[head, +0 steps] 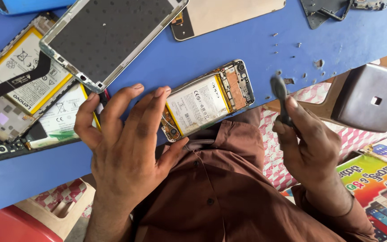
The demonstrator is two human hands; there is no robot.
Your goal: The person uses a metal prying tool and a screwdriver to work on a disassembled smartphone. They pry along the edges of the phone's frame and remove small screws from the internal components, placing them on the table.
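Head view: spread left hand (126,139) steadies a rectangular opened phone (208,99); right hand (307,145) pinches a dark slim tool (279,92).

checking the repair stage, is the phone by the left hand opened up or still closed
Opened up: the phone lies with its back cover off, its white battery and circuit board bare, the left hand steadying it.

Left hand (126,148) splayed, right hand (312,148) clenched

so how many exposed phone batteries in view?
3. One in the opened phone by the left hand, one upper left, one below it, partly hidden behind the hand. More may be off-frame.
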